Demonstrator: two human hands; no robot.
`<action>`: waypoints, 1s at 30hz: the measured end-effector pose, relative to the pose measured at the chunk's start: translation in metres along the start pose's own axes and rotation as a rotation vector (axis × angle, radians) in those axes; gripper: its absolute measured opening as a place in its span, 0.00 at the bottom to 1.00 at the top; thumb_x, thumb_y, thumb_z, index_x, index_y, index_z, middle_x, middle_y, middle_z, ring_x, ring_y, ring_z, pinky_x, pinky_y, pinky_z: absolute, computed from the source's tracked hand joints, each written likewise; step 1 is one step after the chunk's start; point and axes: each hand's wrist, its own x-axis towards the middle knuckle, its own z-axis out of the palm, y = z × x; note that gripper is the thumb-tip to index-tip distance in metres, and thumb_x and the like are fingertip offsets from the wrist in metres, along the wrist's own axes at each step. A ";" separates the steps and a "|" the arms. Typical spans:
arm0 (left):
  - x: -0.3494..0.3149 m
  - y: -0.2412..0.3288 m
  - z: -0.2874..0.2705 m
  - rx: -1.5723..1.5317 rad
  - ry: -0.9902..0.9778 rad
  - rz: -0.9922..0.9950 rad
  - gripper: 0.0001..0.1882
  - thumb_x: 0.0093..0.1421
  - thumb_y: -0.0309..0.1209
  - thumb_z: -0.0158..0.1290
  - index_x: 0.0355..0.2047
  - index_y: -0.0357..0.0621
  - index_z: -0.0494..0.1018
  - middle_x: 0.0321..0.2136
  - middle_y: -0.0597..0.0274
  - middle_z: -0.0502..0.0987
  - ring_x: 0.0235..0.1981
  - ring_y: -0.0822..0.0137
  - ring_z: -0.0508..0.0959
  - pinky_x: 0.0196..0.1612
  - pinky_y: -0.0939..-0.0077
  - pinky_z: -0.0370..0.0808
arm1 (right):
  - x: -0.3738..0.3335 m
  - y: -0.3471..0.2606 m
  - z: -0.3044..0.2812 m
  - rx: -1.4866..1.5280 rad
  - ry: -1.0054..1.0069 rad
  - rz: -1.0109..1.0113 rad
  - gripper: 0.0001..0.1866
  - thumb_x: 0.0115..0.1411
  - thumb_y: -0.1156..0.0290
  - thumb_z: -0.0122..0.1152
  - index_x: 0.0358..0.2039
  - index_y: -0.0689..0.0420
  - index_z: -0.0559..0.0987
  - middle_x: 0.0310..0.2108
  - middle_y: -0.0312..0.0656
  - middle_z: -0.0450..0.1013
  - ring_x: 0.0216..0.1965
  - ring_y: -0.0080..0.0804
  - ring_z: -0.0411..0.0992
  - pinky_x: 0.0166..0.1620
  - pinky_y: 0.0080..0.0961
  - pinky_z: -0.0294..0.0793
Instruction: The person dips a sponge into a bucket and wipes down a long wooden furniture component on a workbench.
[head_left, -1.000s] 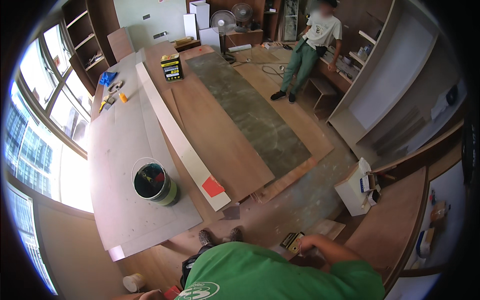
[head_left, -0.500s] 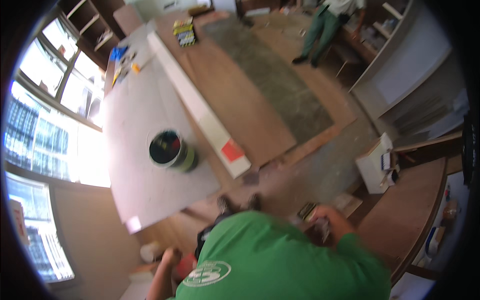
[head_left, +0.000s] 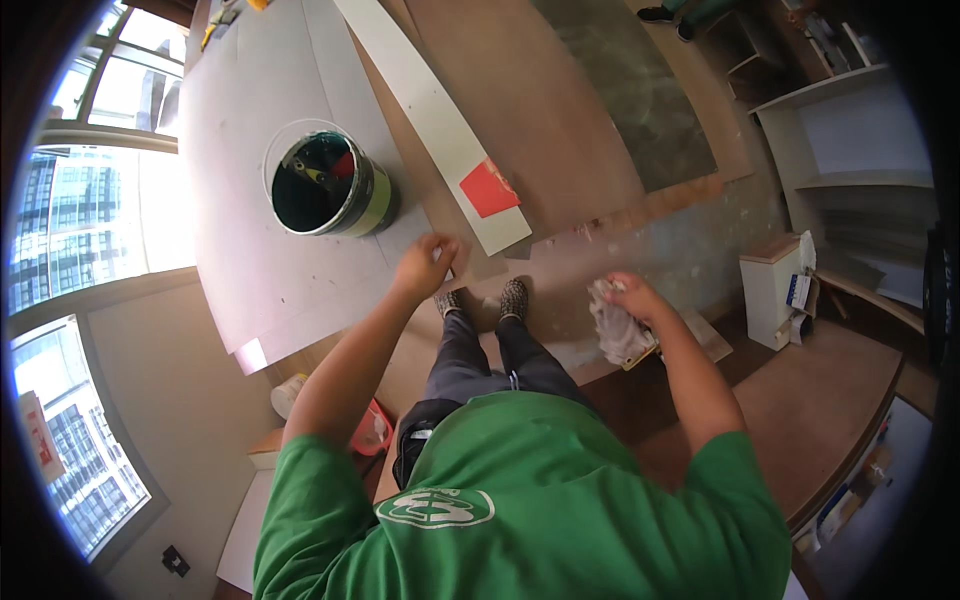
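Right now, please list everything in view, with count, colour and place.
worktop: one, pale grey, left
bucket: one, dark and green, on worktop
strip: one, white, beside bucket
red patch: one, red, on strip
brown board: one, brown, beside strip
dark panel: one, grey-green, upper right
windows: several, bright, left
shelf unit: one, whitish, right
box: one, white, right
tub: one, white, lower left
container: one, red, lower left
other person's shoes: two, dark, top right
wad: one, whitish, in right hand
own shoes: two, speckled, centre
trousers: one, dark, centre
shirt: one, green, bottom
left hand: one, bare, near worktop edge
right hand: one, bare, holding wad
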 end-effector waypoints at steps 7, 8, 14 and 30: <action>0.098 0.004 0.066 0.201 0.329 0.071 0.26 0.65 0.47 0.53 0.59 0.48 0.71 0.67 0.53 0.64 0.69 0.51 0.61 0.70 0.53 0.57 | 0.064 -0.143 0.055 -0.164 0.231 -0.311 0.14 0.62 0.60 0.64 0.43 0.56 0.78 0.33 0.41 0.78 0.36 0.34 0.76 0.40 0.32 0.74; 0.104 0.010 0.069 0.202 0.306 0.063 0.29 0.65 0.48 0.52 0.63 0.48 0.68 0.69 0.53 0.60 0.71 0.51 0.57 0.71 0.51 0.52 | 0.068 -0.161 0.061 -0.235 0.267 -0.305 0.13 0.63 0.60 0.62 0.41 0.55 0.78 0.32 0.43 0.77 0.35 0.39 0.76 0.38 0.34 0.73; 0.119 -0.002 0.086 0.342 0.220 0.118 0.34 0.66 0.50 0.49 0.69 0.51 0.60 0.73 0.55 0.52 0.74 0.51 0.50 0.73 0.46 0.46 | 0.127 -0.200 0.108 -0.602 0.599 -0.592 0.09 0.59 0.65 0.62 0.39 0.51 0.80 0.33 0.43 0.75 0.36 0.49 0.75 0.38 0.43 0.76; 0.117 -0.012 0.088 0.238 0.229 0.155 0.30 0.66 0.46 0.49 0.67 0.56 0.64 0.73 0.62 0.54 0.74 0.53 0.50 0.73 0.42 0.43 | 0.128 -0.166 0.136 -1.094 0.416 -0.612 0.34 0.50 0.75 0.62 0.61 0.57 0.69 0.43 0.45 0.68 0.44 0.46 0.69 0.44 0.41 0.74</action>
